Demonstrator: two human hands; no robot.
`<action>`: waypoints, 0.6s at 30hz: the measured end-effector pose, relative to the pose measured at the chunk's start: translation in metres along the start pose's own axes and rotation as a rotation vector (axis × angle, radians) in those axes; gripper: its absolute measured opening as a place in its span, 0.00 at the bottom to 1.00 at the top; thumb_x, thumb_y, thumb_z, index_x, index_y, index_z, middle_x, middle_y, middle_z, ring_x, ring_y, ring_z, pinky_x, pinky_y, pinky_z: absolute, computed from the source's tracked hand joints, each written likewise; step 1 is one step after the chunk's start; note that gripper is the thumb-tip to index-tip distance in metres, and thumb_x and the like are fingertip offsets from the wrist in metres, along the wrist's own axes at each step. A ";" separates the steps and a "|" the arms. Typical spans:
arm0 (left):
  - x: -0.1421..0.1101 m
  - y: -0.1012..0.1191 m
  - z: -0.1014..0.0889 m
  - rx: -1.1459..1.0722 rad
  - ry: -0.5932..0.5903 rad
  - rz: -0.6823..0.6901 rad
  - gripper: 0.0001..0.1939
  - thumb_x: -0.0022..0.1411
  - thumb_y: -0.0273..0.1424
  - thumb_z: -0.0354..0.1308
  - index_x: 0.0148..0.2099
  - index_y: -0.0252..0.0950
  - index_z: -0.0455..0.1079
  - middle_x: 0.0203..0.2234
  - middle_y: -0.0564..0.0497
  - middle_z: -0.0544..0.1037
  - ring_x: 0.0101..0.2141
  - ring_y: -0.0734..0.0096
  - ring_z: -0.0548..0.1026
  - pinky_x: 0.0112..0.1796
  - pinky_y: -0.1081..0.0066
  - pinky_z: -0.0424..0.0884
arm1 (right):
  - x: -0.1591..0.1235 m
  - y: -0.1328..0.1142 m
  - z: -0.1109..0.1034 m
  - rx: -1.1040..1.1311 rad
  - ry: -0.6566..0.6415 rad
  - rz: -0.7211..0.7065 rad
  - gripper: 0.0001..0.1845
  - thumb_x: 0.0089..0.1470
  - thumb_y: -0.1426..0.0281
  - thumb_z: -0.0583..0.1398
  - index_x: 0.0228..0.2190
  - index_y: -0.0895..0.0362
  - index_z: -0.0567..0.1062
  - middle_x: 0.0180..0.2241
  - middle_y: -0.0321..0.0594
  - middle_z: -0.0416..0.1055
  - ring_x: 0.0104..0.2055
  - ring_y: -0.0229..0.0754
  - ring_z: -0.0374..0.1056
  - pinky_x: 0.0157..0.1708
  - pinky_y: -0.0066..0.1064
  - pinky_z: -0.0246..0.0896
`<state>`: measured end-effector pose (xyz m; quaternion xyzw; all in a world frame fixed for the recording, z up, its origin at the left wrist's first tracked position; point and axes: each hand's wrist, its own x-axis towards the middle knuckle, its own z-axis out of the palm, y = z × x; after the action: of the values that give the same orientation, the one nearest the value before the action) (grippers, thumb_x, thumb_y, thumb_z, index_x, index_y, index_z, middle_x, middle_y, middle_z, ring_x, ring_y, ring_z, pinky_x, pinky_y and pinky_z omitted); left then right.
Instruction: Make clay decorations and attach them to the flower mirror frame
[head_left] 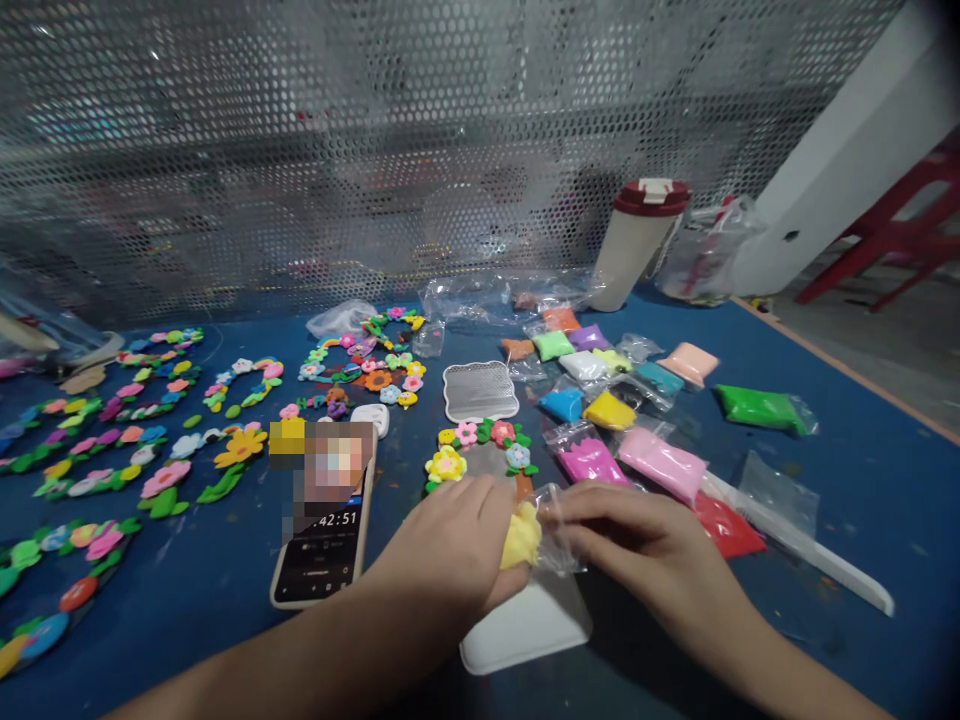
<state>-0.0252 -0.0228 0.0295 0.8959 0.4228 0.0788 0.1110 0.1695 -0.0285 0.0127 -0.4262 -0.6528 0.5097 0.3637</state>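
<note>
Working from the left, we pass rows of foam-clay flower shapes (97,470) laid out on the blue tabletop (847,500), well apart from both hands. Next we reach a phone (322,565) showing a clock or timer, its upper part blurred, just beside the left hand (442,540). That hand curves around a soft lump of yellow clay (521,535), its fingers (487,515) pressed against the lump's left side. The lump lies between the two hands and nearer the left, its long axis tilted from lower left to upper right. A clear plastic bag (561,530) covers its right end. The right hand (645,530) pinches that bag narrowly with its fingertips (562,510), so it meets the clay only through the plastic. Just below the grip we see a white plastic board (525,628); just above it, a clay flower wreath (480,450). Farther right of the grip lie packets of clay: a pink packet (661,465), a red packet (726,525) and a green packet (761,408), with a white plastic strip (806,548) beyond the red one.
</note>
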 end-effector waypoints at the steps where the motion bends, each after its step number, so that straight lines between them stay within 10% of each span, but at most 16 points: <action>1: 0.001 0.001 0.000 0.001 -0.024 -0.023 0.09 0.55 0.30 0.59 0.36 0.34 0.62 0.29 0.48 0.71 0.30 0.63 0.70 0.30 0.66 0.68 | 0.001 0.000 0.000 -0.029 -0.027 -0.019 0.06 0.53 0.68 0.61 0.34 0.49 0.78 0.35 0.36 0.75 0.37 0.39 0.68 0.38 0.29 0.62; 6: 0.000 0.005 0.004 0.043 -0.043 -0.047 0.08 0.54 0.29 0.59 0.35 0.34 0.62 0.26 0.50 0.72 0.26 0.66 0.71 0.25 0.70 0.68 | 0.001 0.000 0.004 -0.125 -0.042 -0.074 0.06 0.51 0.69 0.63 0.34 0.50 0.78 0.31 0.36 0.73 0.34 0.39 0.68 0.33 0.29 0.61; 18: -0.005 0.009 0.029 0.391 0.349 0.121 0.08 0.61 0.25 0.44 0.30 0.36 0.60 0.18 0.51 0.67 0.18 0.66 0.68 0.19 0.68 0.64 | -0.005 0.003 0.006 -0.321 -0.056 -0.240 0.10 0.53 0.68 0.61 0.40 0.54 0.71 0.30 0.35 0.69 0.30 0.36 0.66 0.29 0.27 0.63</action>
<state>-0.0146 -0.0361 0.0036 0.8967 0.3886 0.1554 -0.1438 0.1666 -0.0351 0.0079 -0.3837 -0.7815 0.3638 0.3310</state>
